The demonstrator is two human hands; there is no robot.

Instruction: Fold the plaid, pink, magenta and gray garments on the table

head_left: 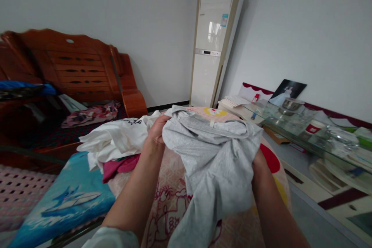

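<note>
A light grey shirt (215,159) hangs in folds between my two hands, above a patterned cloth (171,209). Its neckline faces up, with a small pale tag at the back edge. My left hand (159,128) is closed on the shirt's left upper edge. On the other side my right hand (256,164) grips the shirt, its fingers mostly hidden by the fabric. Beside my left forearm lies a heap of white clothing (116,139) with dark lettering, and a magenta garment (120,167) shows beneath it.
A blue cloth with a whale picture (78,193) lies at the lower left. Behind it stands a wooden bench (81,69) with clothes on it. A tall air conditioner (207,38) fills the corner. Along the right runs a glass-topped cabinet (302,135) with a paper cup (314,127).
</note>
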